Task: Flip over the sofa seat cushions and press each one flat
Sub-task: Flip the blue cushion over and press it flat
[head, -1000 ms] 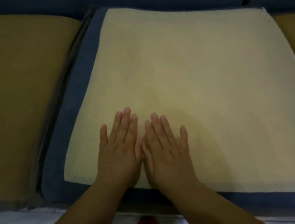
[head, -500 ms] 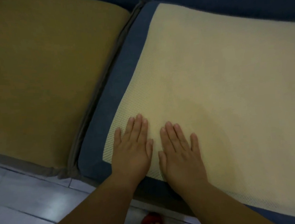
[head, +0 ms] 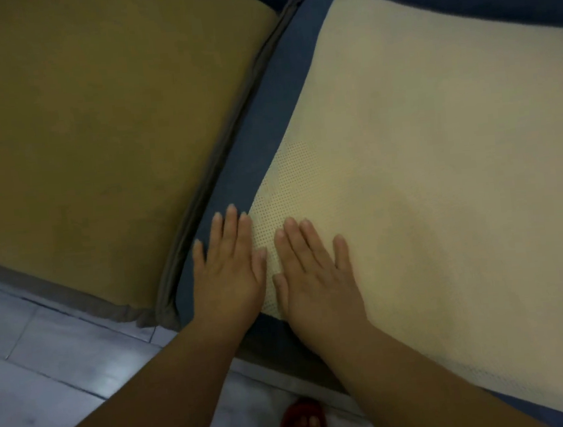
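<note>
Pressing the flipped cushion [head: 439,165], we keep left hand [head: 229,272] and right hand [head: 316,271] spread flat; apparently near its corner; lean evenly.

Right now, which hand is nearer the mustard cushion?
Left. The left hand presses the flipped cushion's blue border beside the mustard cushion; the right hand lies farther off on the cream mesh.

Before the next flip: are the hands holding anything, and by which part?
Nothing is held: the left hand and right hand lie flat on the near-left corner of the blue-bordered cream mesh seat cushion.
</note>
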`<state>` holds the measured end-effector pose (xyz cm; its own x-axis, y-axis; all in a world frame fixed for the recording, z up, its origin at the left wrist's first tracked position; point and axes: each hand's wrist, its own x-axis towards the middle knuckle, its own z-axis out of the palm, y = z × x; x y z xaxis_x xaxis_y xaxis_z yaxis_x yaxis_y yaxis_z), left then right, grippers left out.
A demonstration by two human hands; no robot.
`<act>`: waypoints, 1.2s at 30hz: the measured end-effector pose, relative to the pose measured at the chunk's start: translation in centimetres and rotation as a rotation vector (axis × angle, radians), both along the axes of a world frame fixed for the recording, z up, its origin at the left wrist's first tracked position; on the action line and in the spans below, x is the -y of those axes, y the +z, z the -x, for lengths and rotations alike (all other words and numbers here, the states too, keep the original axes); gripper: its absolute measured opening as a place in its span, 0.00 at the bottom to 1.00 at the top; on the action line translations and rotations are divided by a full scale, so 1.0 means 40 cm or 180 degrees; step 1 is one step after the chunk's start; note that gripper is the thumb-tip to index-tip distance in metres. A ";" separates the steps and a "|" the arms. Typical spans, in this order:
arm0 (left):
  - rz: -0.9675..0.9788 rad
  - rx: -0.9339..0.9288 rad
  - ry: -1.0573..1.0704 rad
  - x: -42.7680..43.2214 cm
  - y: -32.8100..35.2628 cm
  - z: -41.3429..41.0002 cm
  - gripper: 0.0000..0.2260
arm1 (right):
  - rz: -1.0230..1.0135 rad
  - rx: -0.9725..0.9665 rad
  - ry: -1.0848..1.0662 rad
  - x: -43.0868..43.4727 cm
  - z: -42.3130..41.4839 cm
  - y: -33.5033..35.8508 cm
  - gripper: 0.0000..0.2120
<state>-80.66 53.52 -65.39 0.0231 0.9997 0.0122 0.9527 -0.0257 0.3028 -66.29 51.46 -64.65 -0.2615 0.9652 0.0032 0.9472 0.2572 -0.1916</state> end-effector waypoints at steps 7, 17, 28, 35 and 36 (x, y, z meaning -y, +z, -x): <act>-0.0169 -0.0278 -0.0720 0.052 0.011 -0.122 0.25 | -0.0080 0.0192 -0.0142 0.061 -0.126 0.008 0.28; -0.0441 -0.0226 -0.1300 0.119 0.061 -0.261 0.25 | -0.0198 -0.0063 -0.0735 0.130 -0.286 0.059 0.28; -0.0093 -0.0690 -0.1339 0.143 0.012 -0.282 0.26 | 0.0774 0.0112 -0.0592 0.161 -0.324 0.040 0.29; -0.0326 -0.0196 -0.1198 0.224 0.088 -0.481 0.26 | -0.0234 -0.0110 -0.1298 0.276 -0.455 0.072 0.29; -0.0232 -0.0294 -0.1298 0.240 0.068 -0.498 0.27 | -0.0096 -0.0030 -0.1319 0.296 -0.480 0.054 0.30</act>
<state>-60.74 43.90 -62.66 0.4208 0.9050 0.0619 0.8831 -0.4243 0.2002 -47.09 39.60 -62.50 0.1494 0.9882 0.0338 0.9700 -0.1399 -0.1990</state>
